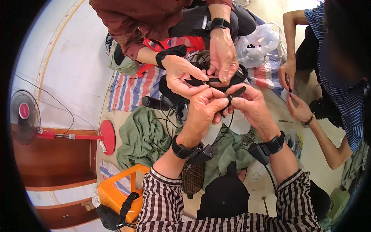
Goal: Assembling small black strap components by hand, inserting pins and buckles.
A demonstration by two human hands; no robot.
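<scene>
My left hand (204, 110) and my right hand (250, 105) meet in the middle, both closed. Between their thumbs and fingers is a small black strip (238, 92), its flat end sticking out above my right thumb. Whether it is strap or plastic I cannot tell; my fingers cover its lower part. A thin dark cord hangs below it. Just beyond, and almost touching my left hand, are the hands (223, 58) of a person opposite, who pinches a similar black strip (196, 82) with a small shiny bit on it.
Green cloth (143, 135) and dark cables lie below my left forearm. An orange plastic stool (116, 189) stands at lower left, near a red-based fan (107, 137). A striped sheet (133, 91) and a clear plastic bag (258, 42) lie further off. Another person's hands (297, 106) work at right.
</scene>
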